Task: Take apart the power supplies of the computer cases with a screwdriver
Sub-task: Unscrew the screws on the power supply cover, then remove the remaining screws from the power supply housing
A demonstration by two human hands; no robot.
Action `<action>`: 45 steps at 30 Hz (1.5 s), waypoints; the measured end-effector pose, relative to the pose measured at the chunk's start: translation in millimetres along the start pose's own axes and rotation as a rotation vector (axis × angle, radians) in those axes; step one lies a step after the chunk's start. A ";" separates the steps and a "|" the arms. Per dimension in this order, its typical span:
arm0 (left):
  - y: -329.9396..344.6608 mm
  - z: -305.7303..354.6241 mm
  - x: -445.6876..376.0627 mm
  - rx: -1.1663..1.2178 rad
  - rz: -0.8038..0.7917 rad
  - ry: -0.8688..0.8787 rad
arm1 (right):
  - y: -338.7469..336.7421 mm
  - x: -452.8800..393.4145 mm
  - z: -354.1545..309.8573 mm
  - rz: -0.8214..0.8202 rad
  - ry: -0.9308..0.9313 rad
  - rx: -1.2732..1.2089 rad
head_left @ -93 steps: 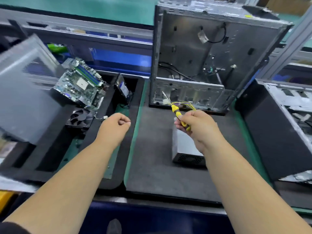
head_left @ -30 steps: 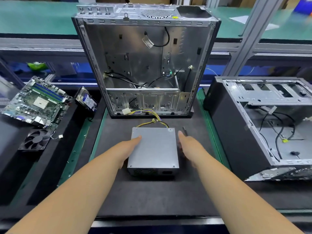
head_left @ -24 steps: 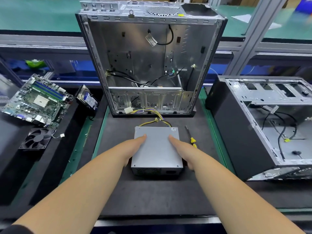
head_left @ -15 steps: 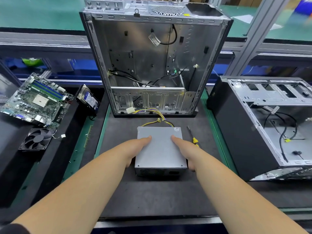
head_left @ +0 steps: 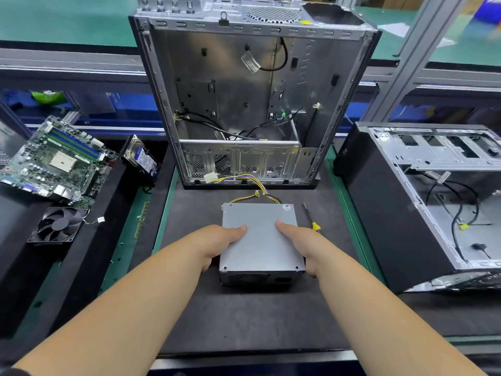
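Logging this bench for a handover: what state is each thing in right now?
power supply: out of case, flat on mat, gripped by both hands
left hand: gripping its left side
right hand: gripping its right side
screwdriver: lying on mat, unheld
upright case: open, gutted

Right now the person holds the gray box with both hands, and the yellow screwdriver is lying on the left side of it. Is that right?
Almost. The head view shows both hands, left hand and right hand, holding the gray power supply, but the yellow screwdriver lies on the mat to its right, not its left.
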State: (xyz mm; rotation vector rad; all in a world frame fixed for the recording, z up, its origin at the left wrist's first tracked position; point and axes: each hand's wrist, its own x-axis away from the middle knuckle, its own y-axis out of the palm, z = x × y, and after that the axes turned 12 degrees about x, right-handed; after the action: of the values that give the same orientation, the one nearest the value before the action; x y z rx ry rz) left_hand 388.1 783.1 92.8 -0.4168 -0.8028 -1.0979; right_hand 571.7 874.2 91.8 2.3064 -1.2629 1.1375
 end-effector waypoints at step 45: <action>-132.5 26.2 15.4 0.435 0.108 0.305 | 121.2 62.2 -89.4 0.581 -0.872 0.940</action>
State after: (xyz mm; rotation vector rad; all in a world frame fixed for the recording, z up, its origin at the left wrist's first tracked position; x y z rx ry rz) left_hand 262.1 735.3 110.7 0.0733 -0.7130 -0.8305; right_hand 448.2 817.7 181.7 3.5115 -2.1359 1.0181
